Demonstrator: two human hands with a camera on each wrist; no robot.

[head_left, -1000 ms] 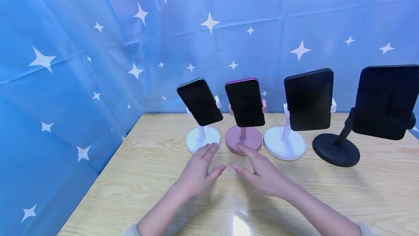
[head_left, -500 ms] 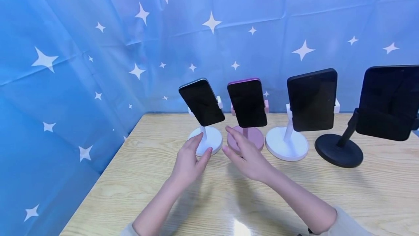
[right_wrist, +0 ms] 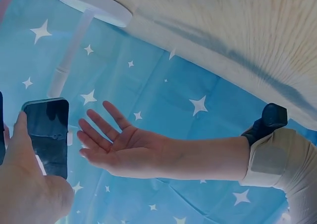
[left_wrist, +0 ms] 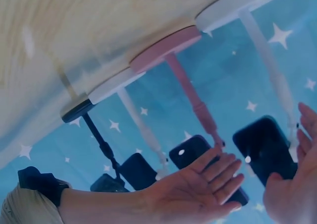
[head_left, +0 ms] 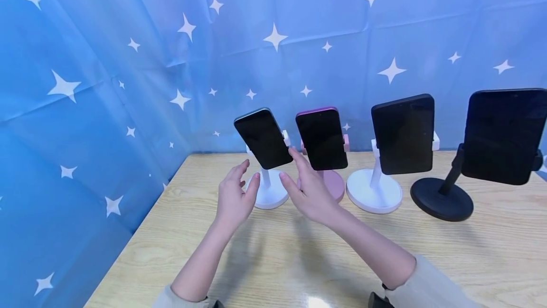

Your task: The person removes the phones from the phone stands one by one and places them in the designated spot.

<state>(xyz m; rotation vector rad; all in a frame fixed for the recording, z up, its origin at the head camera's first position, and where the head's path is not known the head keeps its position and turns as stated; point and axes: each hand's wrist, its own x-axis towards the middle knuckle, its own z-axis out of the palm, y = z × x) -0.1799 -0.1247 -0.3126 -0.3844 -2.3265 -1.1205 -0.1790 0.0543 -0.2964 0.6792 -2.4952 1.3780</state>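
Note:
A dark-screened phone leans in the clamp of the leftmost white phone stand. My left hand is raised just left of that stand, fingers extended and apart from the phone. On the other side, my right hand is up in front of the pink phone stand, its fingertips overlapping the lower right corner of the leftmost phone in the head view. A second phone with a magenta edge sits in the pink stand. In the right wrist view, the left palm faces the leftmost phone with nothing in it.
Farther right stand another white stand bearing a black tablet-like device and a black stand with a larger one. All are on a wooden table before a blue starred curtain.
Both hands have lifted from low near the stand bases toward the leftmost phone. The left hand has shifted left, and the right hand has moved up and left. The stands stay put.

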